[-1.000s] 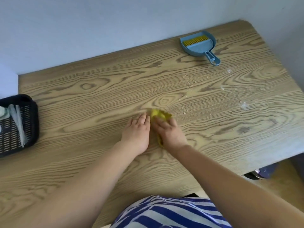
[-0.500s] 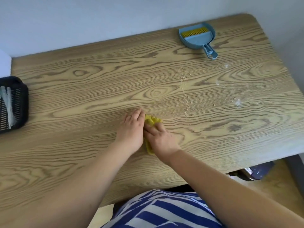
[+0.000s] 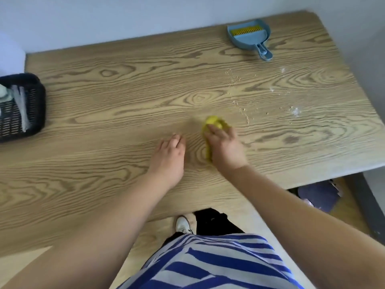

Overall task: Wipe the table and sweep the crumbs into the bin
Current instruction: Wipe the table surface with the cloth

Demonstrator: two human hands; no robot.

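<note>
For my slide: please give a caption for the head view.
Right hand wipes wooden table with yellow cloth toward crumbs.

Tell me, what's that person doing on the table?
A person is wiping the wooden table. The right hand grips a yellow cloth near a line of crumbs. The left hand rests flat beside it. A blue dustpan with a brush waits untouched at the far edge.

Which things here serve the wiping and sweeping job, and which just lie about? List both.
For the job: yellow cloth under the right hand, crumbs, blue dustpan with brush, table.
Lying about: black basket, left hand resting on the table.
</note>
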